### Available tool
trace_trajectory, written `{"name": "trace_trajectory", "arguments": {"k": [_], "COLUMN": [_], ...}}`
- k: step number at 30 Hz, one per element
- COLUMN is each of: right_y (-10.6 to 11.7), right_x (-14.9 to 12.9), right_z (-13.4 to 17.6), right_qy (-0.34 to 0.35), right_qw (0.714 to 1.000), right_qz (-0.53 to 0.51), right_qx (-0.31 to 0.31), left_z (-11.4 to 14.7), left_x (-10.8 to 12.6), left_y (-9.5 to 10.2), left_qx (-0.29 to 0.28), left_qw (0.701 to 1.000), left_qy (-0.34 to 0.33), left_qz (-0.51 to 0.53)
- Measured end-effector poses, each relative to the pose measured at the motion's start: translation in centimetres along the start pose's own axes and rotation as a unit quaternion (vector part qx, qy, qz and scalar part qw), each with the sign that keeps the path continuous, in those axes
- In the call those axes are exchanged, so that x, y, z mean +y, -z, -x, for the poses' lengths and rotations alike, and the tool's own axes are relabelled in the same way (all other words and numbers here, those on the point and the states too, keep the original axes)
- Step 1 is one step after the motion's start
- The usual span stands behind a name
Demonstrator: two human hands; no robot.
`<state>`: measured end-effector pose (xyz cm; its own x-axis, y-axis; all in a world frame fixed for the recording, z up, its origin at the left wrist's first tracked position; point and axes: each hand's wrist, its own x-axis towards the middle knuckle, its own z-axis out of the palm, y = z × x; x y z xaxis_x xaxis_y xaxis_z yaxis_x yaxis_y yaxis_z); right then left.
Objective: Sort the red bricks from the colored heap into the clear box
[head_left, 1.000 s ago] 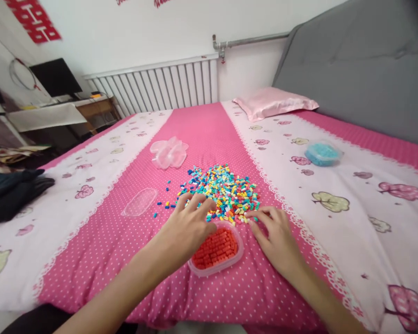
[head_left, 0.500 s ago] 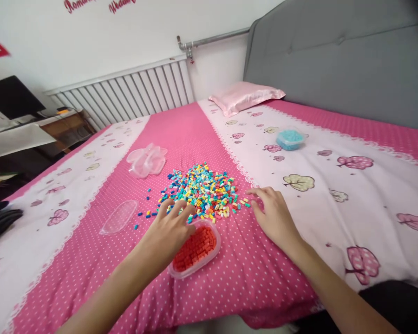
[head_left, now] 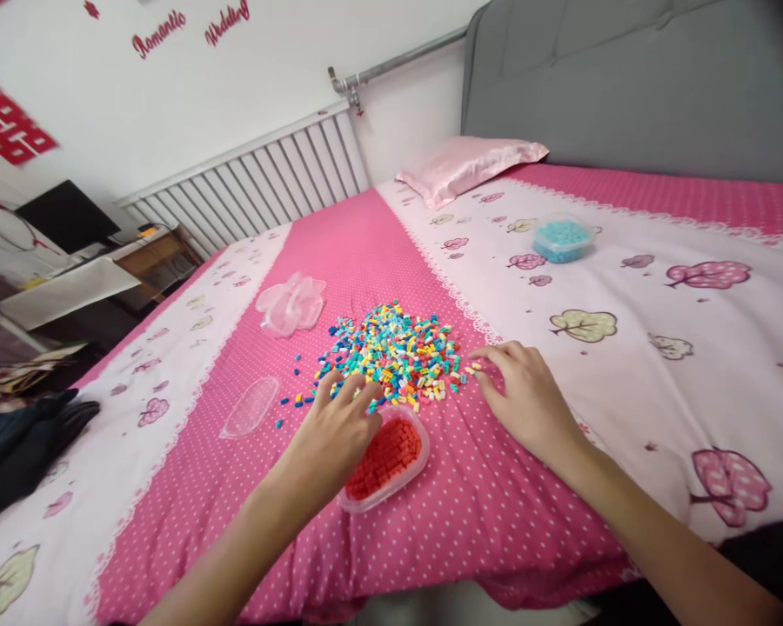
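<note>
A heap of small toy bricks (head_left: 398,348) in blue, teal, yellow, white and other colours lies on the bed. My left hand (head_left: 339,426) hovers at its near left edge, partly over a clear oval tub (head_left: 421,465) of red bricks (head_left: 391,452). Its fingers curl downward; the tips are hidden, so anything pinched there does not show. At the heap's right edge is my right hand (head_left: 532,400), thumb and forefinger apart, beside a few loose yellow bricks (head_left: 473,368). No brick shows in its grasp.
A clear lid (head_left: 251,407) lies left of the heap, with stacked clear plastic pieces (head_left: 291,306) behind it. A tub of light-blue bricks (head_left: 562,239) stands at the right. Further back are a pink pillow (head_left: 473,168) and a radiator (head_left: 254,165). Dark cloth (head_left: 30,443) lies at far left.
The camera view has turned, shifting most things slightly rightward. Both hands keep nearly the same places beside the heap; no brick is seen to move.
</note>
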<state>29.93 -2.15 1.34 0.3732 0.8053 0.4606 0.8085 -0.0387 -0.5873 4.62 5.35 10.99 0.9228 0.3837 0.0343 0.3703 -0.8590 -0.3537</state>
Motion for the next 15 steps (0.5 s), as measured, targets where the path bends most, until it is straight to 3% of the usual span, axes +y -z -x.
{"name": "trace_trajectory", "arguments": {"k": [15], "right_y": [-0.17], "right_x": [-0.17], "right_z": [0.08], "right_qy": [0.001], "right_qw": [1.0], "right_qz": [0.023], "right_qx": [-0.008], "left_z": [0.05], "left_x": [-0.02], "left_y": [0.67], "left_qx": [-0.015], "left_qw": [1.0], "left_qy": [-0.012], "left_qz": [-0.007]}}
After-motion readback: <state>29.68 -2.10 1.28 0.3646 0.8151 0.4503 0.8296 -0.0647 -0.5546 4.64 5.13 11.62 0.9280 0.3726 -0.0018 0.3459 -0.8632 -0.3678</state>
